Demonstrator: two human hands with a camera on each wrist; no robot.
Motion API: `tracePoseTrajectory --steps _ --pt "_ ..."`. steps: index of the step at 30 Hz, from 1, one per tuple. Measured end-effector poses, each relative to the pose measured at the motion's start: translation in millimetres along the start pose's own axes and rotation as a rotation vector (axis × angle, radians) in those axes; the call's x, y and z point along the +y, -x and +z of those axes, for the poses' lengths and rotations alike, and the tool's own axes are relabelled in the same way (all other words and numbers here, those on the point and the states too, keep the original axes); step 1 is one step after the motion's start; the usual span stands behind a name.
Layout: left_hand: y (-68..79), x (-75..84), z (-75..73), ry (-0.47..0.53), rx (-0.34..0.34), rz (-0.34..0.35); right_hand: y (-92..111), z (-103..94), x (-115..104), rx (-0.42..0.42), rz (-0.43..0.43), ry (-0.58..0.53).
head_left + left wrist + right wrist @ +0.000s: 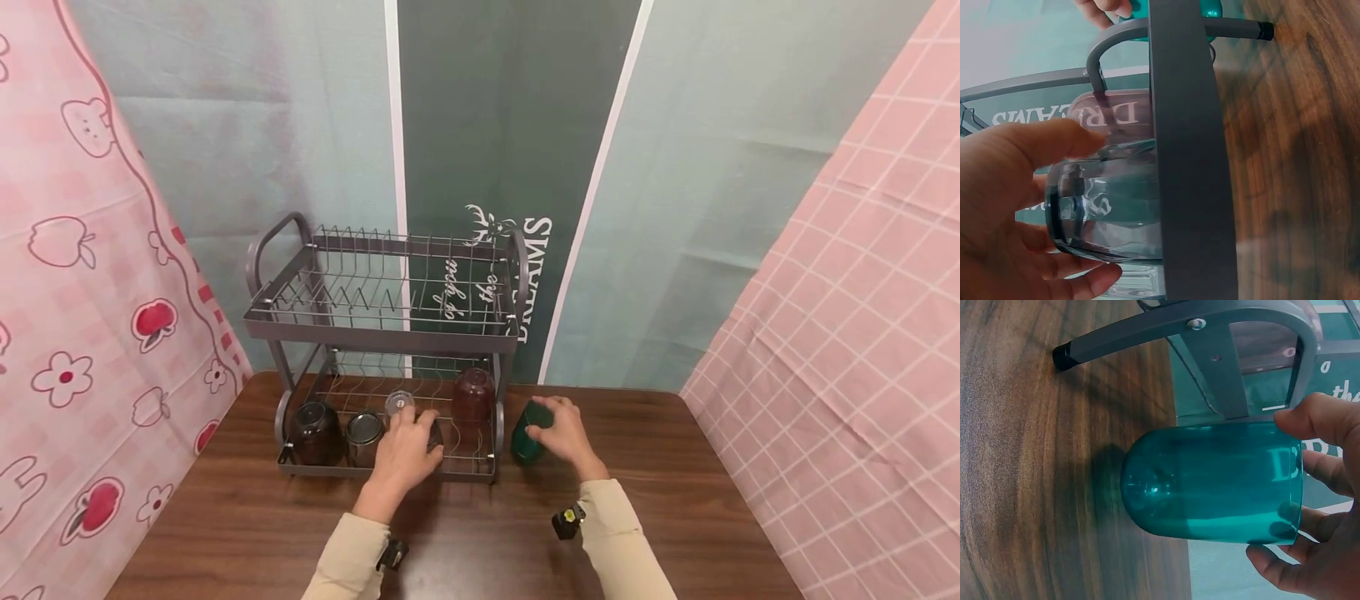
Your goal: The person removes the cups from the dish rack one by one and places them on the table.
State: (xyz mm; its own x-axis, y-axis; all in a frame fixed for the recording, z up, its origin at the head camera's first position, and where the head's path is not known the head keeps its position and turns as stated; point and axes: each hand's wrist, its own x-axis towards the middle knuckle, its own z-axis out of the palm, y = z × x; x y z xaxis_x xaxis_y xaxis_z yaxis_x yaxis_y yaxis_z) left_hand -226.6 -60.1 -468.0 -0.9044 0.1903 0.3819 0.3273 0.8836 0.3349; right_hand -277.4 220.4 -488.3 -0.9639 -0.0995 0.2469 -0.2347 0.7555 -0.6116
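My left hand (403,454) holds a clear faceted glass (1116,209) on the lower tier of a grey two-tier dish rack (382,336). The thumb lies on one side of the glass and the fingers on the other, near its upturned end; in the head view the hand mostly covers it. Right of the rack, my right hand (564,432) grips a teal tumbler (1216,484) around its rim, rounded base down toward the wooden table (637,500). Whether that base touches the table, I cannot tell.
On the lower tier stand a dark glass (315,433), a grey-tinted glass (364,429), a small clear glass (400,402) and a pinkish glass (474,397). Wire slots fill the upper tier. Curtains (517,108) hang behind and on both sides.
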Motion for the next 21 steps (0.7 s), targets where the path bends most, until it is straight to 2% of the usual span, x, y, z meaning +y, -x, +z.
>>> tracePoseTrajectory --steps 13,21 --pt "3.1 -1.9 5.9 0.040 0.026 -0.006 -7.5 12.3 7.1 -0.007 0.052 0.019" --pt "4.9 -2.7 6.9 0.049 0.038 -0.002 -10.3 18.8 7.0 -0.002 0.020 0.048"
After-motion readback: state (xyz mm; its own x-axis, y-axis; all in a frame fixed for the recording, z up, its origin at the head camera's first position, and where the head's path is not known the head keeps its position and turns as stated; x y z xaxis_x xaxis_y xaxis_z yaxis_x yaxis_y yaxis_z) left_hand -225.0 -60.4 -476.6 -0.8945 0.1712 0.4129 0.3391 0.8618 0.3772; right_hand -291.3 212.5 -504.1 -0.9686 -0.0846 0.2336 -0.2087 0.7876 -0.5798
